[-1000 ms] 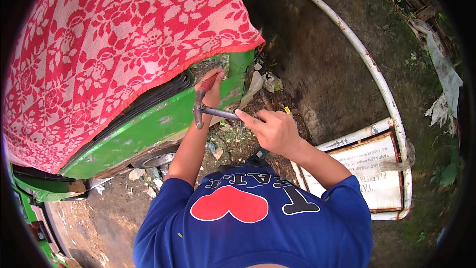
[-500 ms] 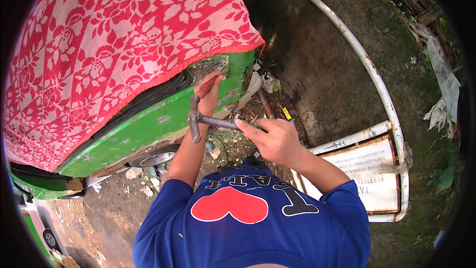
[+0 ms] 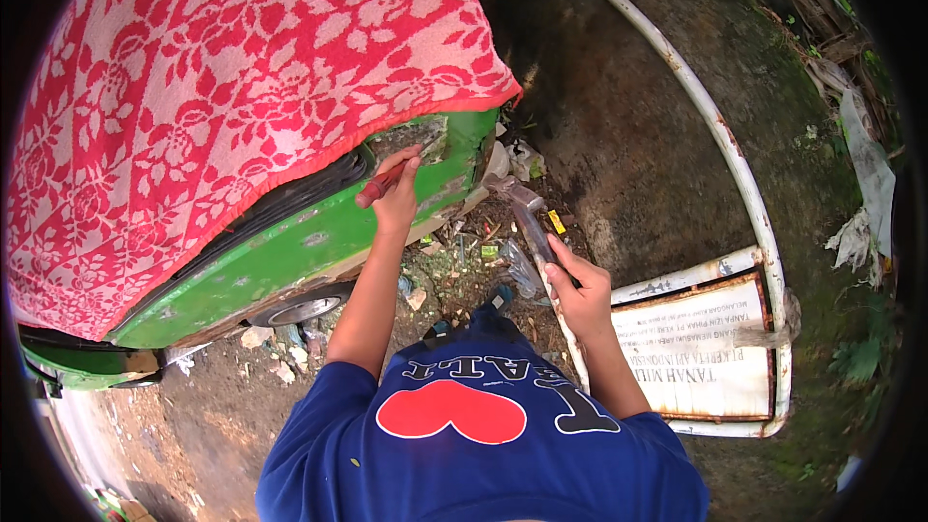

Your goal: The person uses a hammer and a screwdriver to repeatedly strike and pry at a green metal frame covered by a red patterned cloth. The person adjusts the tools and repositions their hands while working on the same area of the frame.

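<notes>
My left hand [image 3: 397, 201] is closed around a tool with a red handle [image 3: 370, 195], probably a chisel or screwdriver; its tip is hidden by my fingers. It is held by a bare, scraped patch [image 3: 416, 134] near the end of a green car body [image 3: 314, 240]. Off to the right, my right hand [image 3: 580, 290] grips a hammer [image 3: 530, 217] by its handle. The hammer's head is up and away from the red handle, over the littered ground.
A red and pink floral cloth [image 3: 261, 87] drapes over the car, with a wheel [image 3: 304, 308] below. A rusty white metal frame [image 3: 710, 116] with a signboard [image 3: 701, 348] lies to the right. Rubble and plastic scraps [image 3: 525, 160] litter the ground.
The hammer has swung away to the right from beside the red handle, and my right hand has moved right and slightly down. My left hand keeps its hold near the same patch.
</notes>
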Motion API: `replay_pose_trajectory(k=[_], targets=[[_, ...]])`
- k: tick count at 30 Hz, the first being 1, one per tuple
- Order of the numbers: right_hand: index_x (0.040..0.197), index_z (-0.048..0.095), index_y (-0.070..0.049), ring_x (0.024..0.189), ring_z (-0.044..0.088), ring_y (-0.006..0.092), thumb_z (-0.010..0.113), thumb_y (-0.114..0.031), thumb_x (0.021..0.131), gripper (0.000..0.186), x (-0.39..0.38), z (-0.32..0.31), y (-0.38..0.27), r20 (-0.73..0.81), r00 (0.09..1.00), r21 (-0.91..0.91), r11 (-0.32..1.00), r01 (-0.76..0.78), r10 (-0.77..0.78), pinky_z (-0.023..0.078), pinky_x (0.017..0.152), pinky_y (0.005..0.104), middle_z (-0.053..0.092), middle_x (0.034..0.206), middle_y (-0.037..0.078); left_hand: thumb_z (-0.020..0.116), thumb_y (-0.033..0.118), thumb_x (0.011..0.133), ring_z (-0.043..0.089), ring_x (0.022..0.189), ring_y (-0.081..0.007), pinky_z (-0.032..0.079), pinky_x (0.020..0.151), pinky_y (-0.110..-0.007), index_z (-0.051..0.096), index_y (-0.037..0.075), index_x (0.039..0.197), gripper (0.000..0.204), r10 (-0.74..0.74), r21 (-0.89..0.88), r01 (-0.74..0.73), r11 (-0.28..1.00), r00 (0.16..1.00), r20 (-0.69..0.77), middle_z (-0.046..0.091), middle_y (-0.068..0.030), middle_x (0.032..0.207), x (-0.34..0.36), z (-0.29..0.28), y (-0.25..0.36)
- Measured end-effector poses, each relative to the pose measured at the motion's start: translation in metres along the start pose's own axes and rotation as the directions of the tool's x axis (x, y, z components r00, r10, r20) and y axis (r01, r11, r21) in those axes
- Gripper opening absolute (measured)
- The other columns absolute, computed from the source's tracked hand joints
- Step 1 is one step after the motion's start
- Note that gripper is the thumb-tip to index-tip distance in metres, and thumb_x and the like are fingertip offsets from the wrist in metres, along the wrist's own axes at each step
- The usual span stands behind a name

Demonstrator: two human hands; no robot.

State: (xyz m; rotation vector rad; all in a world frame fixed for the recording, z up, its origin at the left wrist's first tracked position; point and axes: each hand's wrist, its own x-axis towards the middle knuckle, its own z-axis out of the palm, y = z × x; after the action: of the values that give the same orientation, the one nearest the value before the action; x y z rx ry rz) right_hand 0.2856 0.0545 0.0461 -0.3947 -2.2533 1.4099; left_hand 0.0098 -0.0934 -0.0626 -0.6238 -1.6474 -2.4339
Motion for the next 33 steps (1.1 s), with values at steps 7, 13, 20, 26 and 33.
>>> replay_pose_trajectory(k=[7, 13, 20, 26, 33], targets=[[0.132, 0.065, -0.001, 0.055, 0.054, 0.0057, 0.068, -0.003, 0.093, 0.039, -0.008, -0.006, 0.025, -0.080, 0.980, 0.180, 0.970, -0.166, 0.183, 0.044, 0.052, 0.0227, 0.070, 0.085, 0.004, 0.071, 0.010, 0.095, 0.066, 0.110, -0.0230, 0.051, 0.099, -0.036, 0.069, -0.001, 0.106, 0.015, -0.003, 0.128, -0.011, 0.992, 0.994, 0.108, 0.071, -0.0147, 0.118, 0.005, -0.011, 0.000], [0.135, 0.063, -0.002, 0.058, 0.055, 0.0049, 0.067, -0.005, 0.094, 0.041, 0.012, -0.015, 0.054, -0.002, 0.967, 0.301, 0.922, -0.242, 0.255, 0.045, 0.052, 0.0218, 0.068, 0.083, 0.002, 0.080, 0.007, 0.085, 0.068, 0.091, -0.0224, 0.053, 0.082, -0.033, 0.073, 0.000, 0.098, 0.016, 0.175, 0.409, -0.239, 0.881, 0.967, 0.187, 0.072, -0.0131, 0.102, 0.011, -0.018, 0.019], [0.135, 0.063, -0.002, 0.062, 0.057, 0.0057, 0.067, -0.005, 0.094, 0.040, 0.034, -0.004, 0.088, 0.075, 0.955, 0.331, 0.897, -0.294, 0.286, 0.049, 0.054, 0.0222, 0.068, 0.085, 0.003, 0.071, 0.016, 0.096, 0.065, 0.069, -0.0173, 0.052, 0.065, -0.031, 0.061, 0.004, 0.101, 0.016, -0.251, 0.478, 0.087, 0.874, 0.923, 0.291, 0.068, -0.0074, 0.079, 0.007, -0.036, 0.035], [0.135, 0.065, -0.005, 0.059, 0.056, 0.0056, 0.069, -0.008, 0.094, 0.041, 0.039, 0.025, 0.076, 0.014, 0.920, 0.318, 0.871, -0.375, 0.391, 0.046, 0.052, 0.0220, 0.066, 0.081, 0.001, 0.064, 0.025, 0.101, 0.067, 0.086, -0.0184, 0.054, 0.079, -0.033, 0.056, 0.004, 0.103, 0.022, -0.216, 0.292, 0.097, 0.951, 0.888, 0.407, 0.071, -0.0118, 0.094, 0.012, -0.045, 0.022], [0.140, 0.058, -0.001, 0.060, 0.056, 0.0081, 0.064, -0.008, 0.096, 0.045, 0.018, 0.095, 0.035, -0.207, 0.844, 0.343, 0.844, -0.411, 0.495, 0.046, 0.054, 0.0237, 0.064, 0.080, 0.002, 0.057, 0.030, 0.105, 0.062, 0.115, -0.0274, 0.045, 0.104, -0.041, 0.045, 0.006, 0.116, 0.029, -0.251, 0.192, 0.164, 0.968, 0.709, 0.659, 0.065, -0.0205, 0.122, 0.046, -0.063, 0.021]])
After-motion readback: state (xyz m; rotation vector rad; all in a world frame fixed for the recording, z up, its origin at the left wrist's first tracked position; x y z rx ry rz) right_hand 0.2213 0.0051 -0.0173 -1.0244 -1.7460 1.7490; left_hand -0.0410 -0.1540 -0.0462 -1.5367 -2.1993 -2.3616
